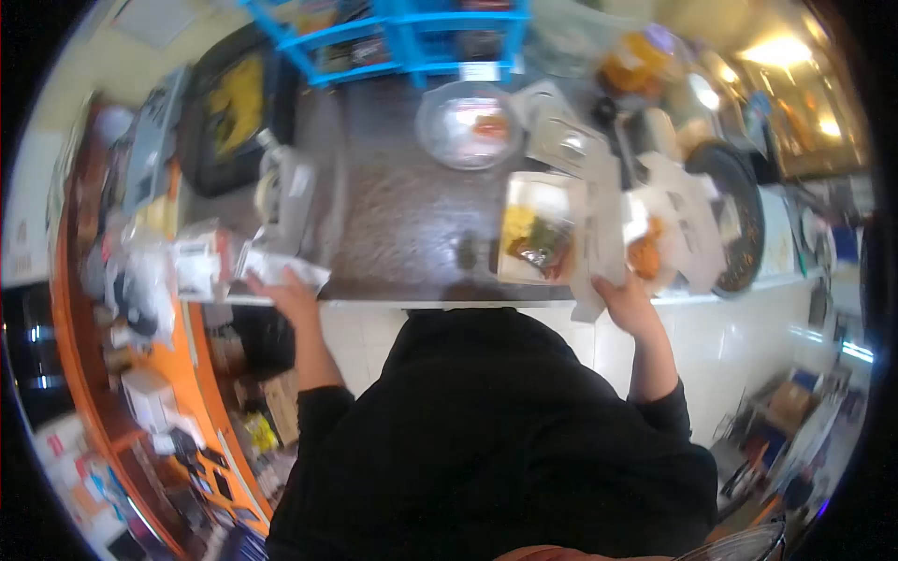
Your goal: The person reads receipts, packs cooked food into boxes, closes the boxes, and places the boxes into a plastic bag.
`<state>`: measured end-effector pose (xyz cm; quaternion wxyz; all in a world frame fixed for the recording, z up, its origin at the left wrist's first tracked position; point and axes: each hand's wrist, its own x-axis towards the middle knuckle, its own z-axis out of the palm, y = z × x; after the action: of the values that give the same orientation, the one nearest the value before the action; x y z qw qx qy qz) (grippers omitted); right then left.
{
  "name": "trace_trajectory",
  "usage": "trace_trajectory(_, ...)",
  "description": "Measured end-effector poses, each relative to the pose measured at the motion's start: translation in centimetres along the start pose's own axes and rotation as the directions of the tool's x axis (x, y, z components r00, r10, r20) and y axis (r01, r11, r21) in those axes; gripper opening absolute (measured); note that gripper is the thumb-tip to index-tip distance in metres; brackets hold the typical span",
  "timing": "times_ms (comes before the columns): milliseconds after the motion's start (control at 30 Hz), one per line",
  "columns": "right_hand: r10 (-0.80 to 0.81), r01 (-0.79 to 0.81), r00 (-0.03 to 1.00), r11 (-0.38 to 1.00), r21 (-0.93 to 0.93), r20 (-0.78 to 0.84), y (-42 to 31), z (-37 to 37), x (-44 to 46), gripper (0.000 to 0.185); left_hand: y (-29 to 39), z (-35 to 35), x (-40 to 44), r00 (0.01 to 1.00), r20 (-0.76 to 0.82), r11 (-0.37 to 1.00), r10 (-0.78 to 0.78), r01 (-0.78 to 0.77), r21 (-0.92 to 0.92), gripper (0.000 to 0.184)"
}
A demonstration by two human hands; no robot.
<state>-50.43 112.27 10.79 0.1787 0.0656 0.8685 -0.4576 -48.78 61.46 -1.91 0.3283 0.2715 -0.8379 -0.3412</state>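
Note:
My left hand is at the counter's front edge on the left, its fingers closed on a small white packet, slightly blurred. Beside it are a tape dispenser and a clear plastic bag with printed labels. My right hand pinches the lower end of the raised lid of a takeaway box. Just left of that lid, the open box holds yellow food, something green and a small shiny packet. Right of the lid, a second open box contains orange-brown food.
A round clear tub stands mid-counter, with closed white boxes to its right. Blue baskets line the back. A black tray with yellow food is at left; a dark round pan is at right.

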Motion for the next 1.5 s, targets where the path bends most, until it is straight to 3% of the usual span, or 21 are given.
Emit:
trace_trajectory(33, 0.032, -0.035, 0.999, 0.995, 0.091, 0.036, 0.1, 1.5, -0.1, 0.029, 1.4, -0.5, -0.2, 0.994, 0.014, 0.993, -0.112, 0.113, -0.044, 0.078)
trace_trajectory(100, 0.109, -0.135, 0.988, 0.958, 0.252, 0.113, 0.9, 4.0, -0.2, 0.029, -2.9, -0.3, -0.9, 0.996, -0.088, 0.988, 0.021, -0.007, 0.157, 0.074)
trace_trajectory(167, 0.19, -0.232, 0.969, 0.919, 0.32, 0.157, -1.6, 5.8, -0.6, 0.027, -2.7, -1.0, -1.8, 0.993, -0.075, 0.988, 0.09, -0.08, 0.131, 0.072)
trace_trajectory(200, 0.237, -0.284, 0.956, 0.892, 0.352, 0.171, -2.8, 6.7, -0.7, 0.026, -2.2, -1.0, -2.4, 0.977, -0.014, 0.953, 0.214, -0.206, 0.224, 0.07)
trace_trajectory(267, 0.221, -0.26, 0.964, 0.899, 0.352, 0.149, -3.5, 9.0, -0.6, 0.025, 1.3, -1.5, -3.7, 0.937, 0.286, 0.978, 0.203, -0.209, -0.008, 0.072)
trace_trajectory(333, 0.125, -0.166, 0.983, 0.924, 0.345, 0.138, -3.6, 11.2, -0.2, 0.025, 5.2, -1.7, -4.1, 0.69, 0.642, 0.942, 0.335, -0.231, -0.243, 0.073)
trace_trajectory(400, 0.193, -0.251, 0.965, 0.874, 0.416, 0.176, -4.4, 13.8, 0.2, 0.026, 10.6, -1.2, -4.3, 0.424, 0.725, 0.84, 0.542, -0.272, -0.469, 0.074)
trace_trajectory(567, -0.028, -0.116, 0.964, 0.85, 0.514, 0.264, -7.8, 18.1, 0.8, 0.027, 14.4, 1.5, -5.9, 0.305, 0.678, 0.741, 0.669, -0.352, -0.572, 0.065)
trace_trajectory(633, -0.236, -0.019, 0.934, 0.718, 0.696, 0.268, -9.0, 18.8, 0.8, 0.028, 14.3, 1.4, -5.5, 0.44, 0.68, 0.809, 0.586, -0.278, -0.518, 0.048)
trace_trajectory(733, -0.152, 0.102, 0.937, 0.98, 0.17, 0.313, -9.4, 14.5, 0.9, 0.043, 13.2, 0.9, -4.1, 0.498, 0.726, 0.88, 0.474, -0.233, -0.414, 0.034)
trace_trajectory(800, -0.276, 0.273, 0.961, 0.955, -0.12, -0.009, -8.5, 12.9, 0.4, 0.048, 11.9, 1.0, -3.8, 0.52, 0.677, 0.853, 0.52, -0.282, -0.439, 0.026)
trace_trajectory(833, -0.441, 0.374, 0.839, 0.893, -0.252, -0.318, -8.4, 12.6, 0.3, 0.046, 11.2, 0.9, -3.5, 0.525, 0.666, 0.847, 0.53, -0.284, -0.45, 0.024)
trace_trajectory(900, -0.55, 0.339, 0.67, 0.825, -0.453, -0.499, -9.4, 11.3, 0.8, 0.034, 10.0, 0.4, -3.0, 0.537, 0.644, 0.836, 0.545, -0.288, -0.467, 0.02)
trace_trajectory(967, -0.582, 0.376, 0.694, 0.795, -0.477, -0.424, -8.4, 10.3, 1.0, 0.025, 9.1, -1.0, -1.7, 0.492, 0.677, 0.836, 0.547, -0.28, -0.472, 0.016)
trace_trajectory(1033, -0.531, 0.487, 0.842, 0.823, -0.292, -0.09, -5.5, 9.6, 1.3, 0.019, 8.1, -2.4, -0.4, 0.462, 0.701, 0.84, 0.543, -0.289, -0.46, 0.014)
trace_trajectory(1100, -0.448, 0.421, 0.888, 0.882, -0.211, -0.105, -5.2, 11.0, 1.2, 0.014, 7.3, -3.6, 0.1, 0.462, 0.712, 0.849, 0.528, -0.31, -0.429, 0.017)
trace_trajectory(1200, -0.265, 0.257, 0.954, 0.964, -0.074, -0.142, -4.8, 13.7, 1.4, 0.017, 7.3, -3.4, -0.9, 0.659, 0.598, 0.888, 0.456, -0.292, -0.355, 0.03)
trace_trajectory(1300, -0.313, 0.221, 0.846, 0.943, -0.25, -0.432, -5.8, 16.1, 2.5, 0.029, 9.7, -1.6, -2.2, 0.909, 0.329, 0.964, 0.257, -0.263, -0.027, 0.043)
trace_trajectory(1333, -0.383, 0.207, 0.863, 0.863, -0.461, -0.329, -5.9, 16.2, 2.6, 0.04, 9.5, -1.1, -2.4, 0.859, 0.422, 0.939, 0.289, -0.339, 0.047, 0.042)
trace_trajectory(1433, -0.273, 0.166, 0.95, 0.857, -0.489, -0.154, -4.9, 18.6, 3.3, 0.047, 8.6, 0.5, -3.9, 0.675, 0.689, 0.898, 0.266, -0.433, 0.078, 0.042)
trace_trajectory(1500, -0.106, 0.087, 0.993, 0.949, -0.303, -0.049, -5.0, 19.1, 4.0, 0.055, 8.8, 0.9, -3.9, 0.601, 0.791, 0.962, 0.112, -0.266, 0.066, 0.041)
